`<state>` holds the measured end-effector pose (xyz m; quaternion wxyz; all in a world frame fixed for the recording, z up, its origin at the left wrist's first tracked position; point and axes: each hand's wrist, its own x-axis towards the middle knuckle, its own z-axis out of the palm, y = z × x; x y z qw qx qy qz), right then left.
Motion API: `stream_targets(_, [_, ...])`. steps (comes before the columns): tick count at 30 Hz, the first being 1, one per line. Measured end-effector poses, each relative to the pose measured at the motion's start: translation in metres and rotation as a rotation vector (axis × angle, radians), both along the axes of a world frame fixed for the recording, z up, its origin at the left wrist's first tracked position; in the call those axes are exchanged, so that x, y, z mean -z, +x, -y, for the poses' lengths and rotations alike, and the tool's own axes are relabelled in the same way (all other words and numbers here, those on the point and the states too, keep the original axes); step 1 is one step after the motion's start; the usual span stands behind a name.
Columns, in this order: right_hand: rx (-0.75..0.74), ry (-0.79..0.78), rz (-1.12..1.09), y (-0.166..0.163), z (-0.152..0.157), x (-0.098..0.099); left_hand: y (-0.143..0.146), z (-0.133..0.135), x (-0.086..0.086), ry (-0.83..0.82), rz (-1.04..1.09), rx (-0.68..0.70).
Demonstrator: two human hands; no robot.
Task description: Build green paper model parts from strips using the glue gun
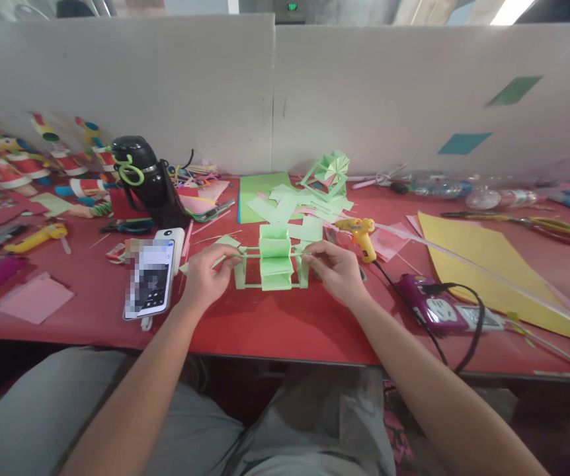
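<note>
A light green paper wheel [276, 266] with folded blades sits on a thin rod across a small green paper frame [266, 286], close to the table's front edge. My left hand [210, 274] pinches the rod's left end beside the frame's left post. At the opposite end, my right hand [334, 268] pinches the rod near the right post. Both hands have thumb and forefinger closed; the other fingers curl in. Behind the frame lie loose green paper strips [285, 205]. A second green paper wheel on a stand [332, 170] is at the back.
A phone [152, 277] and a black bottle [149, 182] stand left. To the right are a yellow glue gun [362, 237], a purple power box [431, 304] with cables, yellow paper [493, 271] and pliers [528, 221]. A white partition [166, 86] closes the back.
</note>
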<state>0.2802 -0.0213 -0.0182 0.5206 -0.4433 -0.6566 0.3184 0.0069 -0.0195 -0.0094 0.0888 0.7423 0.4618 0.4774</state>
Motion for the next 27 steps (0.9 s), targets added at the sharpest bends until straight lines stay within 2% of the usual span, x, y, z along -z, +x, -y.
stream_targets(11, [0.014,0.003,-0.035,0.000,-0.001,0.002,0.000,-0.001,0.001,-0.021,0.020,0.002])
stream_targets(15, [-0.008,-0.035,-0.117,-0.001,-0.005,0.003,-0.001,-0.003,0.004,-0.046,0.045,-0.041])
stream_targets(17, [-0.002,0.010,-0.122,0.000,-0.007,0.004,-0.001,-0.004,0.005,-0.040,0.050,-0.062])
stream_targets(20, [0.108,0.177,0.008,0.003,-0.007,0.004,-0.001,-0.005,0.006,-0.033,0.039,-0.064])
stream_targets(22, [0.118,0.248,0.170,0.005,-0.005,0.005,-0.001,-0.005,0.006,-0.032,0.031,-0.056])
stream_targets(25, [0.023,0.230,0.365,0.005,-0.006,0.010,-0.001,-0.005,0.006,-0.040,0.030,-0.046])
stream_targets(27, [0.014,0.204,0.425,0.003,-0.008,0.014,-0.001,-0.005,0.005,-0.048,0.026,-0.040])
